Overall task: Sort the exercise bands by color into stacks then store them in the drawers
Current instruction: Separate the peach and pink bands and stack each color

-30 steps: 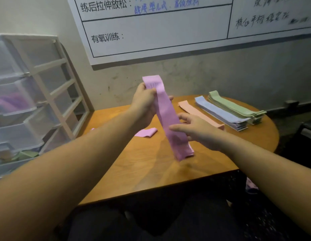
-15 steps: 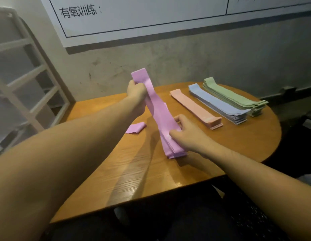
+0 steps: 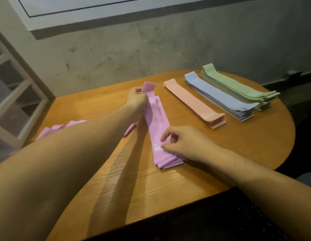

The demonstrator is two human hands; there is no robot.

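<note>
A purple band [image 3: 155,117] lies along the top of a small purple stack [image 3: 168,162] on the round wooden table [image 3: 238,153]. My left hand [image 3: 136,100] grips the band's far end, which curls up past my fingers. My right hand [image 3: 182,143] hovers over the near end with loosely curled fingers, thumb and fingertips touching the band. To the right lie three sorted stacks: peach [image 3: 194,103], blue [image 3: 220,98] and green [image 3: 238,86]. More loose purple bands [image 3: 60,127] lie at the left, partly hidden by my left arm.
A white drawer frame [image 3: 15,94] stands at the left against the grey wall. A whiteboard [image 3: 99,7] hangs above. The table's front edge drops to a dark floor, and a small dark fixture [image 3: 294,73] sits at the wall's base on the right.
The purple band came down from upright in the air onto the purple stack. My left hand lowered with its far end, and my right hand shifted to the near end.
</note>
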